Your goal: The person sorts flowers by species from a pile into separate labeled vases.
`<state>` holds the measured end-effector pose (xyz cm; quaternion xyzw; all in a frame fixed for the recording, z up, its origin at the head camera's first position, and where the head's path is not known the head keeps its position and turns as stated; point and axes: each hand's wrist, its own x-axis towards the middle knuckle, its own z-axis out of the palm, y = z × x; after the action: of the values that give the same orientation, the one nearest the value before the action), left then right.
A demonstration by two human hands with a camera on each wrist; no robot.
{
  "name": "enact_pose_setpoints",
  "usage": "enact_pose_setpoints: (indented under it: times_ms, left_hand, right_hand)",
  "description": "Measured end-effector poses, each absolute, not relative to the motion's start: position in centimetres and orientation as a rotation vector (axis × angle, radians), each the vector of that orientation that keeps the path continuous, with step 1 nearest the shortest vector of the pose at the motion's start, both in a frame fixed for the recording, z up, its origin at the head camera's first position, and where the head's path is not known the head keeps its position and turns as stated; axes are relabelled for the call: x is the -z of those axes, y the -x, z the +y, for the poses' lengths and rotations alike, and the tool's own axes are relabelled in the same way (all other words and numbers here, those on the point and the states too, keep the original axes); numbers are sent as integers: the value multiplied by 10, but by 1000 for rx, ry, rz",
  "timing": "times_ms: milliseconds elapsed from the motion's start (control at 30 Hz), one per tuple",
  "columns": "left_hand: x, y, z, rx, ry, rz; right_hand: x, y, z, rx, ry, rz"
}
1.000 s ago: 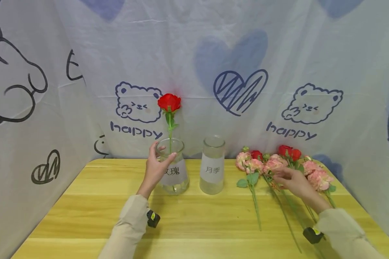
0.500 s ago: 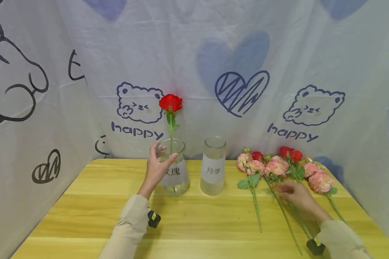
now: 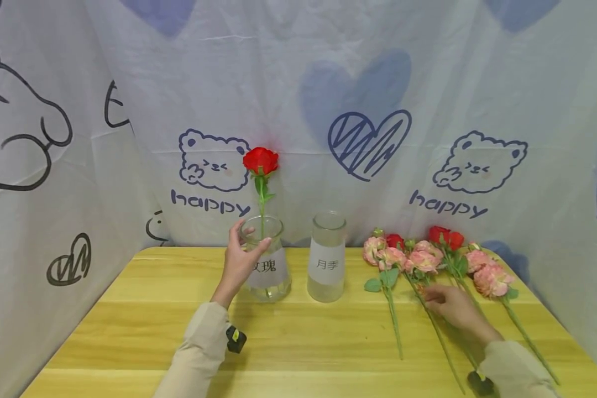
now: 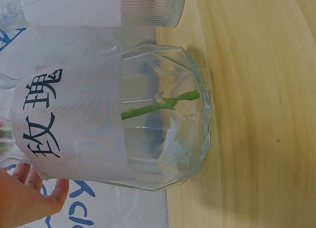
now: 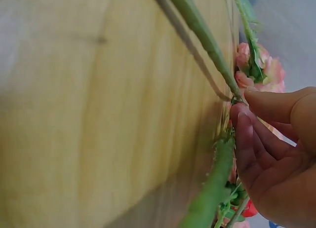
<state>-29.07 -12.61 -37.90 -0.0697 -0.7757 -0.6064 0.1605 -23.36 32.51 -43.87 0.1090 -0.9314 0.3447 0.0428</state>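
Red rose [image 3: 261,160] standing in the clear glass vase [image 3: 272,271]

Your left hand [image 3: 240,260] curls round the vase's neck, left of centre on the wooden table [image 3: 328,342]. Your right hand [image 3: 457,310] pinches a green stem [image 5: 203,35] near pink blooms [image 3: 424,258]; which flower it bears, I cannot tell.
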Motion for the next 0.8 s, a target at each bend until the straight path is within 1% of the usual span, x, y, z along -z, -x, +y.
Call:
enact_pose_setpoints:
  times_ms: [200, 400, 633, 800]
  left_hand:
    - [380, 291, -126, 1733, 204, -2206]
    - [379, 291, -126, 1730, 207, -2207]
    - [379, 290, -126, 1726, 195, -2214]
    - [380, 290, -126, 1731, 193, -2215]
  right_hand:
    - [440, 237, 322, -966, -391, -2856]
    - [440, 240, 319, -855, -362, -2883]
    - [437, 241, 314, -954, -263, -2915]
    - [432, 241, 315, -1156, -164, -2919]
